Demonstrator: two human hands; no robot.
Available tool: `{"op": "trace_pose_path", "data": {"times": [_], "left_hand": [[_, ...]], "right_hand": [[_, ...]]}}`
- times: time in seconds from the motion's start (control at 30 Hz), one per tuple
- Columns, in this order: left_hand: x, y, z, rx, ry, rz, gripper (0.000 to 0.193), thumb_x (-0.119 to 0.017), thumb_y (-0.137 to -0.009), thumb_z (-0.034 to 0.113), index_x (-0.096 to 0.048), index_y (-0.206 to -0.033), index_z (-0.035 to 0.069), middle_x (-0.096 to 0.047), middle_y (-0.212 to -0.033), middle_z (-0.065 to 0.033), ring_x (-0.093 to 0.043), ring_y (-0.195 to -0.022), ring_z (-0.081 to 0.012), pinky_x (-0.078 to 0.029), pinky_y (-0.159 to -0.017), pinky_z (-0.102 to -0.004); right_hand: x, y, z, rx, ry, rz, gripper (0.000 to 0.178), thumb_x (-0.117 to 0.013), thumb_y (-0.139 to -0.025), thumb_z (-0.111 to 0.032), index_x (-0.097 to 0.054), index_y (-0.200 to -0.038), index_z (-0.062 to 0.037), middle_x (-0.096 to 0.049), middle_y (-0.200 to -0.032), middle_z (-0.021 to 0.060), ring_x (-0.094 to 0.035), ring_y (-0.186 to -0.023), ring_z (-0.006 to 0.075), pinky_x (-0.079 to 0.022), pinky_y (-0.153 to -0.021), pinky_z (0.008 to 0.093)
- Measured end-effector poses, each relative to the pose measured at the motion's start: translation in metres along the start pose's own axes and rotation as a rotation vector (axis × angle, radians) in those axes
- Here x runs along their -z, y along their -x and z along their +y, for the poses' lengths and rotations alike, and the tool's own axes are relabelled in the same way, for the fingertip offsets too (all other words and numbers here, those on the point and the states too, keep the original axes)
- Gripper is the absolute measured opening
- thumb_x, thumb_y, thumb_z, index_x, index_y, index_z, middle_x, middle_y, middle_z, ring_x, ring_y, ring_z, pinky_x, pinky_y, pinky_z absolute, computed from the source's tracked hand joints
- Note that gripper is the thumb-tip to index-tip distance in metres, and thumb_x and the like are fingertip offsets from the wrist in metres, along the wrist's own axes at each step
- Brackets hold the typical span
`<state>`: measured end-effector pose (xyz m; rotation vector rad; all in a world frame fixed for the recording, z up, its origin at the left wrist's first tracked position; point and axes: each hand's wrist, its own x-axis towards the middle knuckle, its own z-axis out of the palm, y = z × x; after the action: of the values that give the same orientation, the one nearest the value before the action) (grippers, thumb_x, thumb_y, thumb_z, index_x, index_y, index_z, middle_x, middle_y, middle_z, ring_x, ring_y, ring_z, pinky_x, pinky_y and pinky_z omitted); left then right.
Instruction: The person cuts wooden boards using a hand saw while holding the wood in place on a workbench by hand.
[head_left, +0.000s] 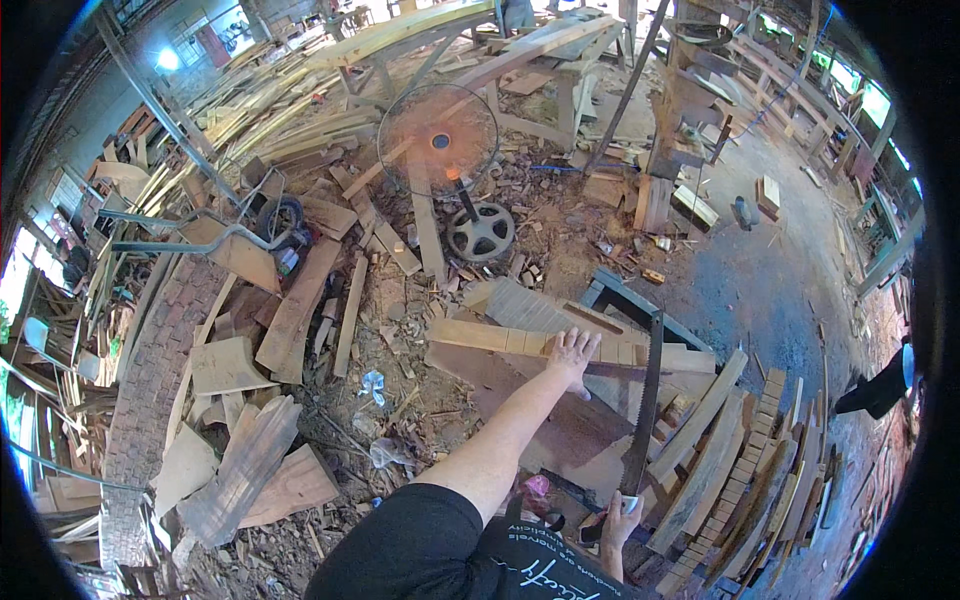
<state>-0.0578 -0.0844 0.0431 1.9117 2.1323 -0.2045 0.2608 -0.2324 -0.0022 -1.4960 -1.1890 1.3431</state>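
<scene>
Right grip (618,522) closed round the pale handle (629,503) of a long dark toothed handsaw (645,410); left grip (572,360) spread wide, palm down on a long light-brown wooden beam (480,336). Handsaw crosses the beam's right part in view, contact unclear. Long rough wooden boards (735,500) lie right.

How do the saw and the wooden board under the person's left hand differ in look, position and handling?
The saw has a dark blade, while the board is pale, yellowish wood. The saw runs mostly up and down the picture; the board lies mostly across it. The saw is gripped at its near end by the right hand, whereas the board has the left hand spread on it. Both are long and narrow.
</scene>
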Motion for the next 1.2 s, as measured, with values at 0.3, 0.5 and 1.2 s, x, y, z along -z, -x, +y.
{"op": "trace_pose_path", "data": {"times": [0.3,0.5,1.2], "left_hand": [[0.002,0.009,-0.003,-0.034,0.049,-0.024,0.134,-0.078,-0.053,0.064,-0.002,-0.150,0.010,-0.017,-0.152,-0.0155,-0.013,-0.141,-0.0362,-0.011,-0.111,-0.0510],[0.006,0.014,-0.007,-0.035,0.085,-0.014,0.133,-0.078,-0.055,0.063,-0.002,-0.150,0.010,-0.018,-0.152,-0.0151,-0.013,-0.141,-0.0358,-0.011,-0.112,-0.0510],[0.003,0.010,-0.008,-0.054,0.076,-0.020,0.131,-0.075,-0.057,0.066,-0.002,-0.150,0.010,-0.018,-0.152,-0.0149,-0.013,-0.141,-0.0351,-0.012,-0.111,-0.0518]], "right_hand": [[-0.013,0.015,0.004,0.055,0.000,0.021,0.020,-0.062,-0.089,-0.010,-0.045,-0.098,-0.0045,-0.049,-0.062,0.0002,-0.048,-0.046,0.0081,-0.040,-0.037,0.0231],[-0.018,0.010,0.002,-0.013,-0.038,0.089,0.021,-0.062,-0.089,-0.010,-0.044,-0.097,-0.0051,-0.048,-0.060,0.0008,-0.048,-0.044,0.0090,-0.039,-0.037,0.0229],[-0.031,-0.041,0.000,0.031,-0.044,-0.012,0.019,-0.064,-0.089,-0.013,-0.046,-0.093,-0.0071,-0.049,-0.061,-0.0008,-0.048,-0.049,0.0071,-0.039,-0.039,0.0226]]}}
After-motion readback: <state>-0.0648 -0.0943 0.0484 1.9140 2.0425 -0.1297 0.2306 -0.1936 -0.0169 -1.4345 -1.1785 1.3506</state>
